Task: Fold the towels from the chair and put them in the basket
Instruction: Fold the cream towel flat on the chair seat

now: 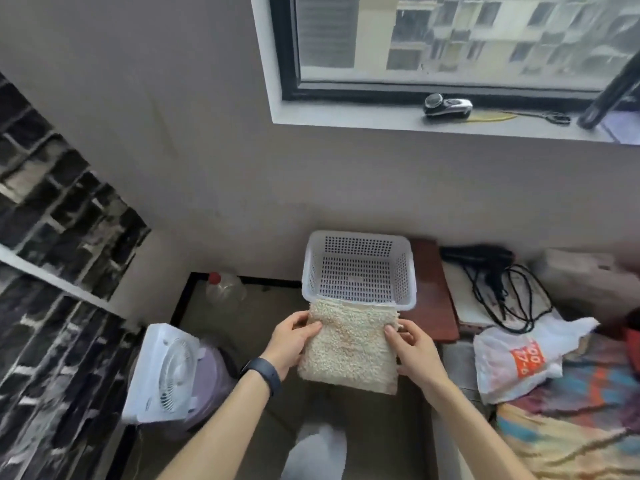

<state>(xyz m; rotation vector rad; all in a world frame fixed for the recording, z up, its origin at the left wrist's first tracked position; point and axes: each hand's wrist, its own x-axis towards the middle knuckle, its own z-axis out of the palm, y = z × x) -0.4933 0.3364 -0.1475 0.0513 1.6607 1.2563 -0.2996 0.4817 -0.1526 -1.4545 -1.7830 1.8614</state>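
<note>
A folded cream, nubby towel (349, 348) hangs in the air in front of me, held flat between both hands. My left hand (292, 342), with a dark band on the wrist, grips its left edge. My right hand (412, 348) grips its right edge. The towel's far edge overlaps the near rim of a white perforated plastic basket (358, 271), which looks bare inside and stands on a reddish-brown wooden surface (433, 292). No chair is in view.
A white box fan (162, 372) leans on a purple bucket at the lower left, with a clear red-capped bottle (223, 287) behind it. Right of the basket lie a black hair dryer with cable (491, 268), a white plastic bag (519, 358) and patterned bedding (581, 420).
</note>
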